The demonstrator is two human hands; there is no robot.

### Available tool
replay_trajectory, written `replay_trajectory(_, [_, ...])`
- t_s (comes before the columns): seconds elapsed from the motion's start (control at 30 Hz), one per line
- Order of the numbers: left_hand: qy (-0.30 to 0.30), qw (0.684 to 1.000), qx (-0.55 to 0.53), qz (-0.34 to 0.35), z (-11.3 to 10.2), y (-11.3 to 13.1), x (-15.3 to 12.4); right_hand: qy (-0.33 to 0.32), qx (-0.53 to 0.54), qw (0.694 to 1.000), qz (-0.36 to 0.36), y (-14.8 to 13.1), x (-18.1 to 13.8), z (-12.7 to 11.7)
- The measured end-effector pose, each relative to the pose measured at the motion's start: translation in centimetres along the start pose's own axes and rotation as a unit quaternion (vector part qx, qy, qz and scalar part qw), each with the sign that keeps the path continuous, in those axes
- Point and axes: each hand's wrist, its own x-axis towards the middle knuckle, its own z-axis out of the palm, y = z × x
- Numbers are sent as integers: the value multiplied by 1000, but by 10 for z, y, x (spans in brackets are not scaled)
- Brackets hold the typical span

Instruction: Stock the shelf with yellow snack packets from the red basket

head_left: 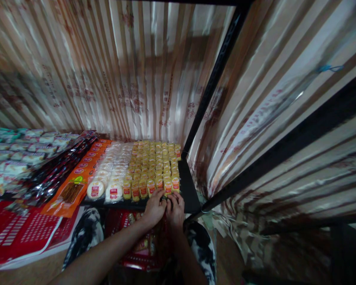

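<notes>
My left hand [154, 208] and my right hand [175, 208] meet at the front edge of a black shelf [190, 194]. Their fingers are bent and close together, against the front of several rows of small yellow snack packets [151, 186] with red labels. What the fingertips pinch, if anything, is hidden by the hands and the dim light. Left of the yellow rows lie rows of round white cakes [114, 191] in clear wrappers. Below my forearms, a red basket [127, 259] between my knees holds more wrapped packets [142, 243].
An orange snack bag [72, 192], dark shiny packets [52, 180] and white packets [14, 166] fill the shelf's left part. A red perforated basket [20, 233] stands below it. Black metal posts [215, 79] frame the right side; striped plastic sheeting [130, 71] hangs behind.
</notes>
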Motion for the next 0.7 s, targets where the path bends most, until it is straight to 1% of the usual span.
replay_trajectory(0.1, [24, 999, 7, 33, -1, -7, -8, 11, 7, 1000, -11, -5, -3, -6])
replay_trajectory(0.17, [35, 997, 6, 67, -2, -16, -20, 7, 18, 1000, -9, -12, -12, -12])
replay_trajectory(0.23, [15, 996, 10, 83, -1, -30, -36, -17, 33, 999, 7, -20, -25, -17])
replay_trajectory(0.3, [-34, 997, 28, 71, 0, -48, -53, -59, 45, 997, 37, -27, -42, -20])
replay_trajectory(0.37, [-93, 994, 59, 21, 0, -70, -67, -102, 44, 991, 74, -28, -59, -19])
replay_trajectory(0.47, [-174, 972, 101, -121, -5, -101, -79, -194, 31, 972, 129, -19, -79, -8])
replay_trajectory(0.53, [-189, 959, 109, -183, -9, -118, -80, -258, 31, 953, 154, -10, -87, 3])
replay_trajectory(0.57, [-187, 957, 107, -196, -10, -125, -78, -280, 31, 946, 161, -6, -90, 10])
replay_trajectory(0.63, [-180, 955, 100, -214, -10, -135, -72, -295, 28, 940, 169, 2, -95, 23])
replay_trajectory(0.7, [-177, 952, 88, -232, -4, -142, -63, -294, 19, 940, 173, 7, -96, 34])
